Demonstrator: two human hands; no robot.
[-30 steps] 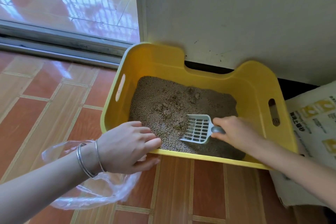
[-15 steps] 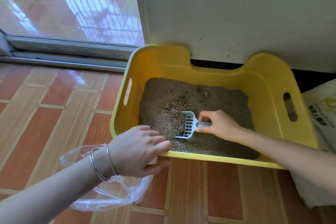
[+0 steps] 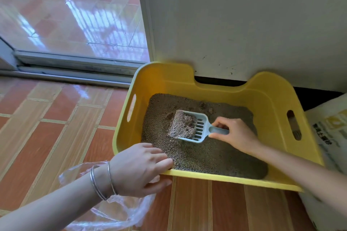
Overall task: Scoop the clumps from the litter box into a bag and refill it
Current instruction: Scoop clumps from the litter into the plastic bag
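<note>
Litter box point(image 3: 262, 97), yellow, grey granules point(image 3: 206, 157) inside.
Scoop point(image 3: 201, 127) now bearing clump point(image 3: 183, 125), empty before; right hand point(image 3: 236, 135) clamped round it; left hand point(image 3: 137, 169) gripping box edge.

Box: a yellow plastic litter box point(image 3: 225, 92) with cut-out side handles is sitting on the tiled floor point(image 3: 56, 137), the left hand point(image 3: 139, 169) gripping its near rim.
Litter: grey-brown granular litter point(image 3: 206, 154) is covering the bottom.
Scoop: a pale blue slotted plastic scoop point(image 3: 201, 127) is hanging low over the litter, the right hand point(image 3: 234, 133) holding its handle.
Clump: a greyish block of clumped litter point(image 3: 183, 124) is riding in the scoop.
Bag: a clear thin plastic bag point(image 3: 120, 210) is lying crumpled under the left wrist.
Sack: a white printed litter sack point(image 3: 330, 137) is standing just right of the box.
</note>
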